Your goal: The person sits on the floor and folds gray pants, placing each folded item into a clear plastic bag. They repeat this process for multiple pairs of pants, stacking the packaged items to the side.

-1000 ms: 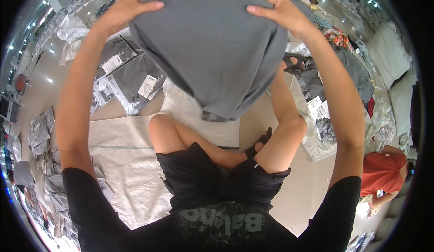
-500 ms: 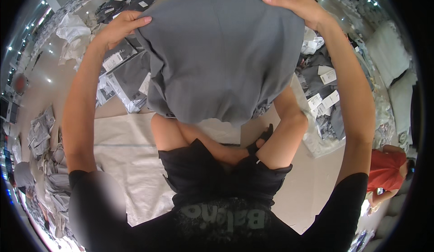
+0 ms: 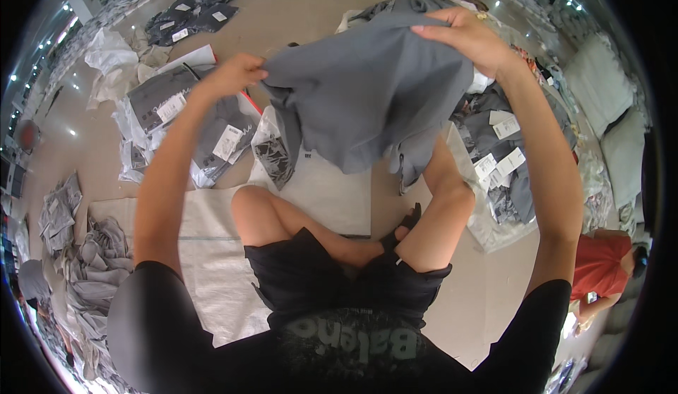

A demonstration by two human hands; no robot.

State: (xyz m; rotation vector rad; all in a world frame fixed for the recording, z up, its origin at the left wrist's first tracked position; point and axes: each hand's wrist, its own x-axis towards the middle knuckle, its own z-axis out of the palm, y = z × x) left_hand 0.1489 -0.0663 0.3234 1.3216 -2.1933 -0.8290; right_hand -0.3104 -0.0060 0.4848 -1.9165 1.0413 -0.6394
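between the two raised hands hangs a grey garment, held up in the air above the person's crossed legs. left hand pinches its left edge with fingers closed on the cloth; right hand clamps the top right edge, thumb pressed over the fabric. it looks soft, light and limp (it sags and bunches below both grips), so the edges or shoulders seem the best places to take hold. below the grips, packed garments in clear bags lie on the floor. what kind of garment it is stays hard to tell, since folds hide its lower part.
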